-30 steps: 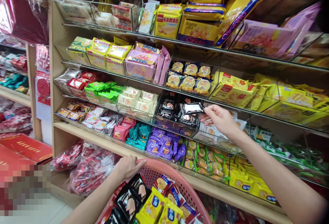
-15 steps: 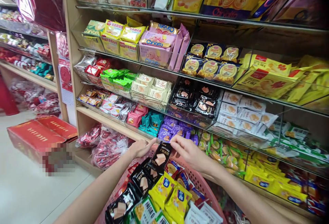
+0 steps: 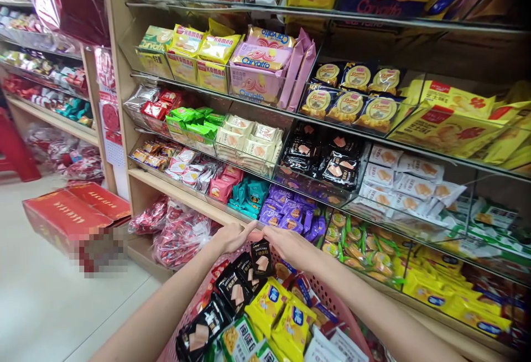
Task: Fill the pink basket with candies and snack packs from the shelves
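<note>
A pink perforated plastic basket (image 3: 332, 295) full of small snack packets is in front of me at the bottom of the view. My left hand (image 3: 233, 238) is closed around its far rim. Right beside it, my right hand (image 3: 287, 244) also closes over the rim, its fingertips near the left hand's. Just below both hands, a black dry-cake packet (image 3: 261, 259) lies on top of other black packets (image 3: 234, 287). Yellow packets (image 3: 267, 301), green-and-white packets (image 3: 240, 337) and white packets (image 3: 326, 345) fill the nearer part.
Beyond the basket rise shelves of packaged snacks, with purple packets (image 3: 286, 207) and black packets (image 3: 340, 160) behind clear dividers. Bagged red packets (image 3: 182, 234) sit under the lowest shelf. To the left, a red box (image 3: 70, 212) stands on the tiled floor.
My right hand has let go of the black dry-cake packet and moved left and slightly down onto the rim. The packet now lies in the basket. The left hand stays at the rim.
</note>
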Demonstrator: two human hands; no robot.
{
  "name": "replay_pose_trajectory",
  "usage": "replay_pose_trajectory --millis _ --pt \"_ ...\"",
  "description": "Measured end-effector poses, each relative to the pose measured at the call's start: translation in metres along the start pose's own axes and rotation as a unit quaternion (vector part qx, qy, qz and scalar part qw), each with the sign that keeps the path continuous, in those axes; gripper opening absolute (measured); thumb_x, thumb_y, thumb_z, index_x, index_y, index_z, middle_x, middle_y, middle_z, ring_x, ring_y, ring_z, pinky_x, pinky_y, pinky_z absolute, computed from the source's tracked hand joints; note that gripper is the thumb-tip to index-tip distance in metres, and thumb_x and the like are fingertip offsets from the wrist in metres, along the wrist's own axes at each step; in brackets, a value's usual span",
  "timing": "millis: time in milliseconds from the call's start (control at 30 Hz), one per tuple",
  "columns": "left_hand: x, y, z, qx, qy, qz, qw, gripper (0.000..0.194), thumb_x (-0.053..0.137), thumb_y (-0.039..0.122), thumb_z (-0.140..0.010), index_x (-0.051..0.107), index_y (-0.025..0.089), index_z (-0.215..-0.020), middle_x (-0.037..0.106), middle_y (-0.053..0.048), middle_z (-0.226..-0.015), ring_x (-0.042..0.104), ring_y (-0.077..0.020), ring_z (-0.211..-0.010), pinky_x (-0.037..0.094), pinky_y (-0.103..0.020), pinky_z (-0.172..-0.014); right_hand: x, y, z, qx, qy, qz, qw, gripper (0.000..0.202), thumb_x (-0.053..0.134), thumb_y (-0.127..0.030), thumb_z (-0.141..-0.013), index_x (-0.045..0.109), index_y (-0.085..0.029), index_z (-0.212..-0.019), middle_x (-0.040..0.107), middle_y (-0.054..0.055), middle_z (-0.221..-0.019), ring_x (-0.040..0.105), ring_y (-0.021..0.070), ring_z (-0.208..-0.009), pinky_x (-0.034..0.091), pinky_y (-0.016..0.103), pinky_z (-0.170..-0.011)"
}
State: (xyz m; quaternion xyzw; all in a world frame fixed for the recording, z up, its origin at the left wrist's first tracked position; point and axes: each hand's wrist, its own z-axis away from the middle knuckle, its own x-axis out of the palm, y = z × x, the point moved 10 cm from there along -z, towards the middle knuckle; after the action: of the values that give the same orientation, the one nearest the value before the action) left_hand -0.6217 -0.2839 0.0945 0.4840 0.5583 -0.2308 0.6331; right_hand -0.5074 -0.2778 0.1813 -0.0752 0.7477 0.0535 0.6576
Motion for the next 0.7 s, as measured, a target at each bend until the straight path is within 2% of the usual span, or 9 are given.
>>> replay_pose_trajectory --millis 100,367,500,600,700 --pt "-0.002 -0.001 0.001 -0.012 0.004 0.012 1.0 0.088 -0.005 0.061 -0.081 0.067 0.011 -0.086 0.066 -0.013 -0.069 0.063 -0.0234 -0.071 0.032 -0.027 -0.054 0.005 -0.004 -0.006 -0.026 -0.002 0.006 1.0 0.019 0.029 -0.015 -0.089 0.047 -0.02 -0.09 0.056 0.003 -0.084 0.05 0.014 -0.073 0.033 0.024 -0.059" --pt "-0.006 0.004 0.004 0.0 0.0 0.017 1.0 0.08 0.0 0.057 -0.084 0.066 0.012 -0.086 0.065 -0.011 -0.068 0.063 -0.0232 -0.071 0.035 -0.026 -0.056 0.029 -0.015 -0.023 -0.058 -0.029 0.034 0.997 0.018 0.035 -0.014 -0.087 0.05 -0.021 -0.093 0.055 0.003 -0.095 0.053 0.0138 -0.079 0.035 0.024 -0.058" --pt "-0.004 0.006 0.004 0.027 -0.007 -0.011 1.0 0.065 0.006 0.048 -0.088 0.06 0.014 -0.101 0.064 -0.009 -0.071 0.062 -0.0222 -0.072 0.036 -0.025 -0.059 0.034 -0.017 -0.026 -0.054 -0.013 0.036 0.998 0.018 0.037 -0.017 -0.087 0.053 -0.022 -0.095 0.056 0.003 -0.1 0.053 0.0147 -0.08 0.035 0.024 -0.056" --pt "-0.002 0.008 0.004 0.06 0.003 -0.051 0.997 0.051 0.016 0.041 -0.089 0.047 0.015 -0.12 0.064 -0.01 -0.079 0.061 -0.0225 -0.075 0.037 -0.026 -0.062 0.034 -0.02 -0.026 -0.057 0.007 0.009 0.998 0.021 0.037 -0.017 -0.087 0.054 -0.024 -0.097 0.057 0.002 -0.1 0.054 0.0143 -0.082 0.038 0.023 -0.06" --pt "0.001 0.007 0.003 0.08 0.004 -0.064 0.995 0.047 0.02 0.036 -0.089 0.038 0.017 -0.128 0.063 -0.01 -0.081 0.06 -0.0215 -0.074 0.037 -0.025 -0.061 0.035 -0.024 -0.026 -0.063 0.033 -0.007 0.997 0.022 0.036 -0.018 -0.088 0.056 -0.024 -0.096 0.059 0.001 -0.098 0.054 0.0143 -0.083 0.04 0.023 -0.065"
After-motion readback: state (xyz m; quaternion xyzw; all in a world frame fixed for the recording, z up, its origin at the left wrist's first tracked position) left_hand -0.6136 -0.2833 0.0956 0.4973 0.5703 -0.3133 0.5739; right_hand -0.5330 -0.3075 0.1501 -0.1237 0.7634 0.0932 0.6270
